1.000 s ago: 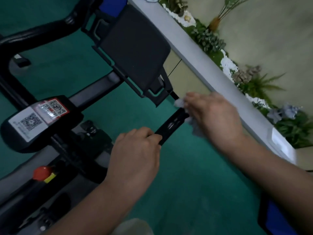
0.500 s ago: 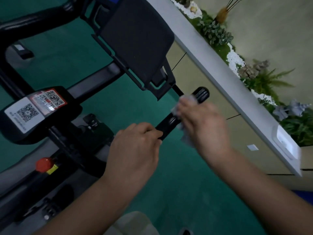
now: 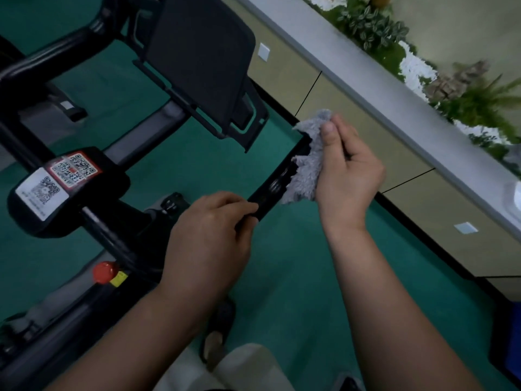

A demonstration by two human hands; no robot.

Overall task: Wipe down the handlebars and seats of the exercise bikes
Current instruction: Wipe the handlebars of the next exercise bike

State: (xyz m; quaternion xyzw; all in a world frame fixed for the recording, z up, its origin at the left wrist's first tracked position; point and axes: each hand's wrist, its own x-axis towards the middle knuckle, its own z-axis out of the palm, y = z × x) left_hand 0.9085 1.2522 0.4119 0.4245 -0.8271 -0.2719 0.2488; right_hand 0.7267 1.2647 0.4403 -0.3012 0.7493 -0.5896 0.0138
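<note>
A black handlebar grip [image 3: 275, 184] of the exercise bike runs diagonally through the middle of the view. My left hand [image 3: 210, 244] grips its near end with curled fingers. My right hand [image 3: 348, 170] holds a grey fluffy cloth [image 3: 308, 162] wrapped round the far part of the bar, thumb on top of the cloth. The far end of the bar is hidden under the cloth. The seat is out of view.
A black tablet holder [image 3: 200, 57] rises behind the bar. A console with QR stickers [image 3: 59, 184] and a red knob [image 3: 104, 272] sit at left. The floor is green. A grey ledge [image 3: 366, 80] with plants runs along the right.
My right hand has slid the cloth up the bar toward its far end and turned palm inward. My left hand has kept its hold.
</note>
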